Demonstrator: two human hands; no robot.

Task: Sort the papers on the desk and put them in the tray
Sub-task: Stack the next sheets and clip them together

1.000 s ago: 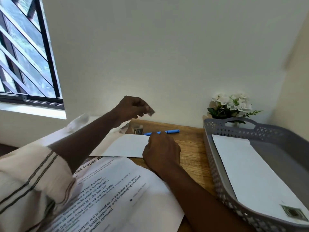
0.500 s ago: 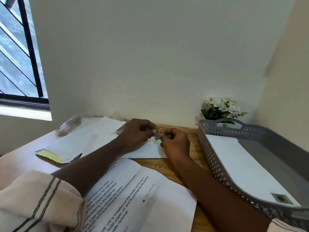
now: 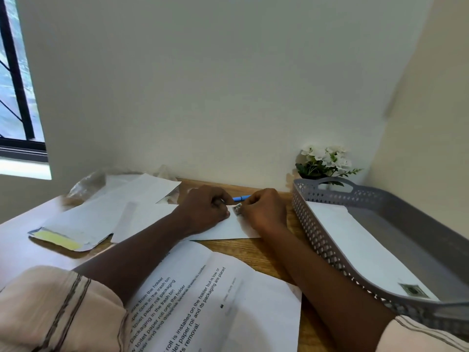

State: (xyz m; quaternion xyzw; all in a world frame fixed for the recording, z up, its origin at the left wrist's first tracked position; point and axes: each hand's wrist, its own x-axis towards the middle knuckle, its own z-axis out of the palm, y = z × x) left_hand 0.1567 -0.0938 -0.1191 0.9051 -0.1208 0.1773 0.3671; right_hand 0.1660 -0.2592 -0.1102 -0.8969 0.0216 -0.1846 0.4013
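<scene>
Both meet over white envelope (image 3: 229, 229): right hand (image 3: 264, 212) pinches small stamp (image 3: 237, 209); left hand (image 3: 205, 209) curled alongside, grip unclear.

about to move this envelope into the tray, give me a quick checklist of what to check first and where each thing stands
1. Stamp stuck down at the corner of the envelope: cannot tell; the right hand pinches it.
2. Envelope flat on the desk: ok.
3. Left hand off the envelope: not ok; it rests on it with fingers curled.
4. Room in the tray: ok; bare grey floor shows beside the stamped envelope already inside.
5. Blue pen clear of the envelope: cannot tell; the hands hide most of it.
</scene>
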